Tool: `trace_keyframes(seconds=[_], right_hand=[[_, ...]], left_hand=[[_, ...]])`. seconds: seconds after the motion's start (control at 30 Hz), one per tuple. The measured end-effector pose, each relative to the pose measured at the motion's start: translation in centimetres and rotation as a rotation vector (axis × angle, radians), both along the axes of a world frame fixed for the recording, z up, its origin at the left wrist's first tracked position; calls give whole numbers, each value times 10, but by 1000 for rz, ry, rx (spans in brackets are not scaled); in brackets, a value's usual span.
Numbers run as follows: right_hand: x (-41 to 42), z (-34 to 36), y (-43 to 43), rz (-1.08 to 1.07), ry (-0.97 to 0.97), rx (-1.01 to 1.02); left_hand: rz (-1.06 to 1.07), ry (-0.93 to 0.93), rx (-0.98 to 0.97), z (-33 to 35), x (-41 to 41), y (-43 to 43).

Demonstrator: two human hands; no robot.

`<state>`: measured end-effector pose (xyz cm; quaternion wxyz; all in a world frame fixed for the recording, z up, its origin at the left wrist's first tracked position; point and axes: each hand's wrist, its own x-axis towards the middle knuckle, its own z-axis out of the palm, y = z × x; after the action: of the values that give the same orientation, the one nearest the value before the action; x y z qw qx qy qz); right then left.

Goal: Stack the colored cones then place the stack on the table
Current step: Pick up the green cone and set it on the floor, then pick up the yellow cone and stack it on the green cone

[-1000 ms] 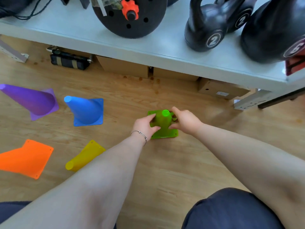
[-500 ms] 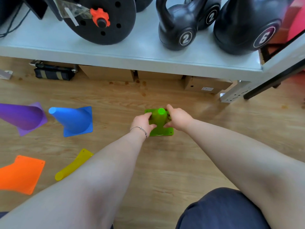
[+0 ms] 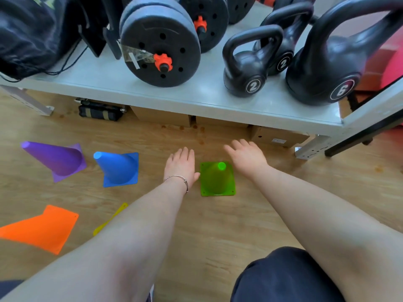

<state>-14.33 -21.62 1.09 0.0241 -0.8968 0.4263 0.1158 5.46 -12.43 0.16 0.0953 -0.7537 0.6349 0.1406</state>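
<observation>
The green cone [image 3: 217, 179] stands upright on its square base on the wooden floor [image 3: 218, 225], between the person's two hands. The left hand [image 3: 181, 166] lies flat and open just left of it, fingers spread forward, the thumb close to the base edge; it holds nothing. The right hand [image 3: 246, 156] hovers open just beyond the cone's right rear corner, also empty.

No stack exists yet, as far as can be seen. The blue cone [image 3: 118, 168] stands upright well to the left, the purple cone [image 3: 56, 160] beyond it, apparently upright too though the wide lens makes it look tilted. The orange cone [image 3: 41, 228] lies on its side near the left edge, and the yellow cone [image 3: 110, 219] lies largely hidden behind the left forearm.

Judging from this layout, the green cone looks set to serve as the foundation, with four cones left to gather and nest. The worktop [image 3: 196, 92] above carries a weight plate [image 3: 161, 51] and kettlebells [image 3: 246, 68], with some bare surface along the front for the finished stack.
</observation>
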Motion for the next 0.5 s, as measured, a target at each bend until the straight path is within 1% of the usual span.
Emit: trace_keyframes(seconds=[0.17, 0.3, 0.5], right_hand=[[34, 34, -3, 63, -64, -47], [70, 58, 0, 121, -109, -101], [134, 74, 13, 228, -147, -150]], left_hand=[[83, -98, -137, 32, 22, 7], [165, -147, -160, 56, 52, 20], [386, -208, -170, 81, 124, 71]])
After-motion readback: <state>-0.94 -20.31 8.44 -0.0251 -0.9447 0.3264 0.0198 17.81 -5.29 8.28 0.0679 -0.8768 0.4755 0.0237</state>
